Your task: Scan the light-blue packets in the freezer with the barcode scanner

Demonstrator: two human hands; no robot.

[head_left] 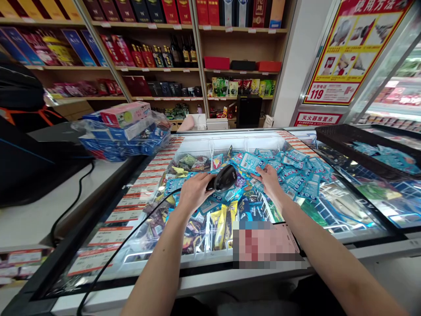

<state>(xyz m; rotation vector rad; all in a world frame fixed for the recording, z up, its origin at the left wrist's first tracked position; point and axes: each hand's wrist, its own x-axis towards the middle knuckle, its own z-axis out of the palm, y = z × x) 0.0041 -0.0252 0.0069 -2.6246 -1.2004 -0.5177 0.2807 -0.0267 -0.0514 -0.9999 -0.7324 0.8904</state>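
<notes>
My left hand [194, 189] is wrapped round the handle of a black barcode scanner [225, 178], whose cable trails down to the lower left. Its head faces right, towards my other hand. Between the fingertips of my right hand [270, 182] is the edge of a blue packet [251, 162] with a white printed label facing up. Around both hands, many similar blue packets [296, 180] lie heaped on the freezer's glass top [342, 206]. The heap is thickest right of my right hand.
Yellow wrappers [225, 224] show under the glass. Near the front edge lies a partly blurred pink flat object [266, 245]. A plastic-wrapped bundle of boxes [125, 131] sits at the left, and a black tray [365, 149] with blue packets at the right. Stocked shelves [148, 26] stand behind.
</notes>
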